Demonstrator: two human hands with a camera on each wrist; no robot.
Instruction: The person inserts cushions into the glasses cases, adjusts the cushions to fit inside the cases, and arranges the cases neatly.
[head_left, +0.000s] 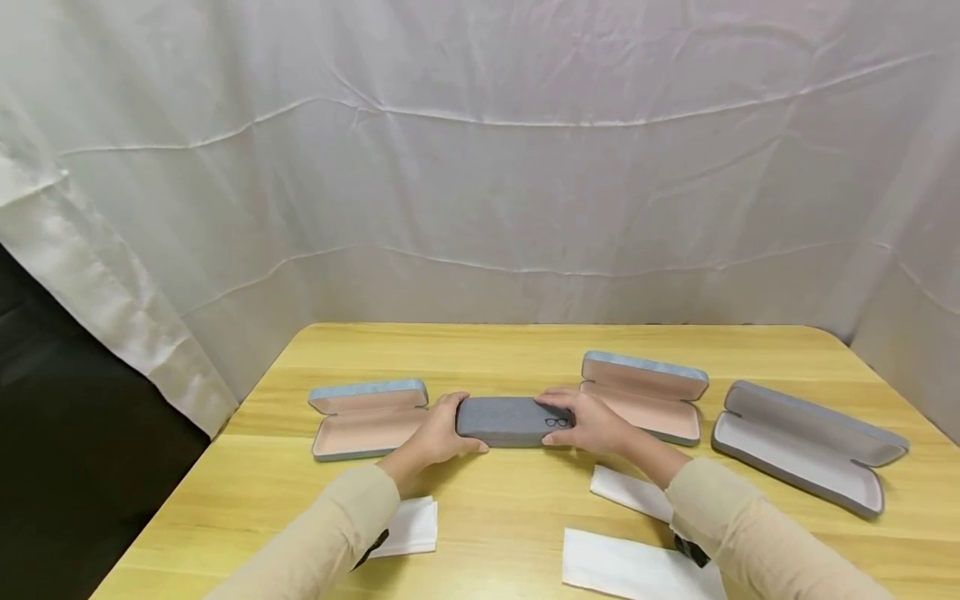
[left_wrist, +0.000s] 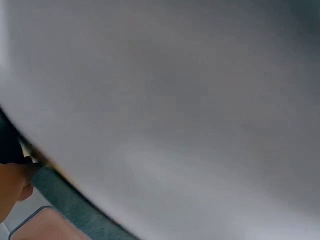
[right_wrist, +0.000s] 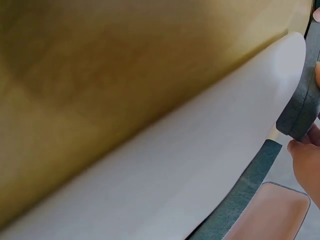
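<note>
A closed grey glasses case with a small spectacles drawing on its lid lies level between both hands at mid-table. My left hand grips its left end, thumb at the front edge and fingers over the back. At the opposite end my right hand holds it the same way, beside the drawing. In the right wrist view the dark case shows at the right edge, with fingers of the right hand on it. Only a bit of a hand appears in the left wrist view, beside a large pale blur.
Open blue cases with pink lining stand left and right of the hands. Farther right is an open grey case. White folded cloths lie near the left forearm and by the right forearm. A white curtain hangs behind the table.
</note>
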